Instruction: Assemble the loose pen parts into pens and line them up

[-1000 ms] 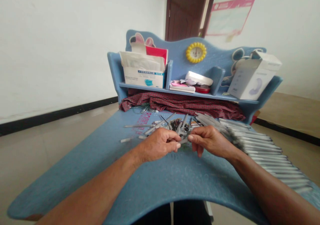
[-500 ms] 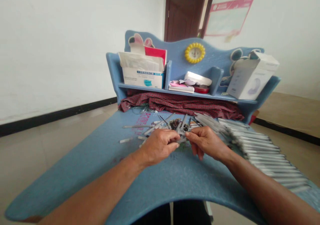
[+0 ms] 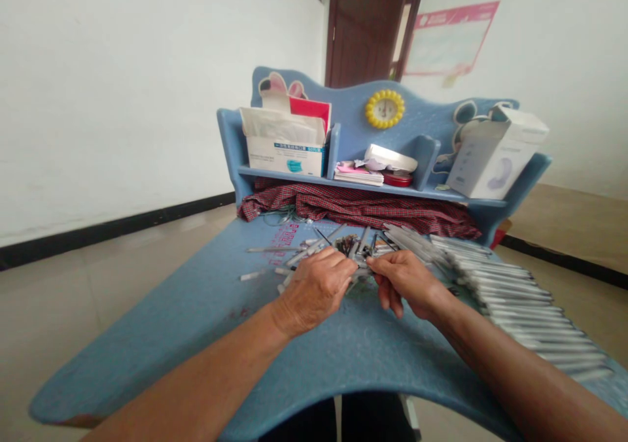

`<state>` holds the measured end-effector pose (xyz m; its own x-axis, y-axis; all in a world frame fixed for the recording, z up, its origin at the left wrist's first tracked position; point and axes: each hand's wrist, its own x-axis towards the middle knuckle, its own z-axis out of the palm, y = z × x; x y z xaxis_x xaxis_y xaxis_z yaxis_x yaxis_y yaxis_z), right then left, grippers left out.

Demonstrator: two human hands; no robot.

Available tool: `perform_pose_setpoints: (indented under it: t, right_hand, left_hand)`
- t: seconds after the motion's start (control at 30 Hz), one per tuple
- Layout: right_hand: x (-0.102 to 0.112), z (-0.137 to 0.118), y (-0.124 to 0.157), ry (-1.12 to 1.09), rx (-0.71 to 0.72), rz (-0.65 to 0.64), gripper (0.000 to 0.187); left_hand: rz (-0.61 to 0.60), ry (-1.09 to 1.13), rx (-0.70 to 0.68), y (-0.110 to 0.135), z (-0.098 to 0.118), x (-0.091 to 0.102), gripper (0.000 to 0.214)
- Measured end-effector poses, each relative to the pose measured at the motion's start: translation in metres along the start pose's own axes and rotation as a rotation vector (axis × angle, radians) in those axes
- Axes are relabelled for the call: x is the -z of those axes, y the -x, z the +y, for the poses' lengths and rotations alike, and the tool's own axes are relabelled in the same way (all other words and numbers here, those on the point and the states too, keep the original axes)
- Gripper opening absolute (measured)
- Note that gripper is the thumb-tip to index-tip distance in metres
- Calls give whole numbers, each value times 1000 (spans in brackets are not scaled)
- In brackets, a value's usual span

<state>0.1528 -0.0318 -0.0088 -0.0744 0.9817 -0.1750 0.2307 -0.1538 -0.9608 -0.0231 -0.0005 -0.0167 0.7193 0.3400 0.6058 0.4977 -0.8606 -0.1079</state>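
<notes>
My left hand (image 3: 318, 288) is closed, its fingers curled towards the right hand, over the near edge of a loose pile of pen parts (image 3: 349, 242). My right hand (image 3: 407, 282) pinches with thumb and forefinger close beside it, the other fingers curled under. Whatever lies between the fingertips is small and mostly hidden. The pile mixes clear tubes with small dark pieces. To the right, a long row of clear pens with dark ends (image 3: 530, 301) lies side by side. A short whitish tube (image 3: 252, 276) rests left of the pile.
On the blue table (image 3: 196, 337), a red checked cloth (image 3: 353, 206) is bunched below a shelf (image 3: 304, 175). The shelf bears a mask box (image 3: 284, 157), papers (image 3: 358, 175), a red tin (image 3: 397, 179) and a white box (image 3: 490, 154). A yellow-rimmed clock (image 3: 385, 109) sits on its back panel.
My left hand has turned over and closed more, its fingers drawn together nearer the right fingertips. My right hand keeps its pinch almost in place. The view has shifted slightly.
</notes>
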Motion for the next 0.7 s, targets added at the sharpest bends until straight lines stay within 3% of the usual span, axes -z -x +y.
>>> perform_pose_setpoints:
  t: [0.17, 0.27, 0.47, 0.7]
  right_hand:
    - [-2, 1, 0, -9, 17, 29, 39]
    - [-2, 1, 0, -18, 32, 44, 39]
    - [2, 0, 1, -39, 79, 90, 39]
    - [12, 1, 0, -54, 101, 110, 40]
  left_hand:
    - [-26, 26, 25, 1, -2, -3, 9]
    - [-24, 148, 115, 0, -1, -4, 5]
    - [-150, 802, 525, -6, 0, 3, 13]
    - [-170, 1272, 817, -7, -13, 7, 31]
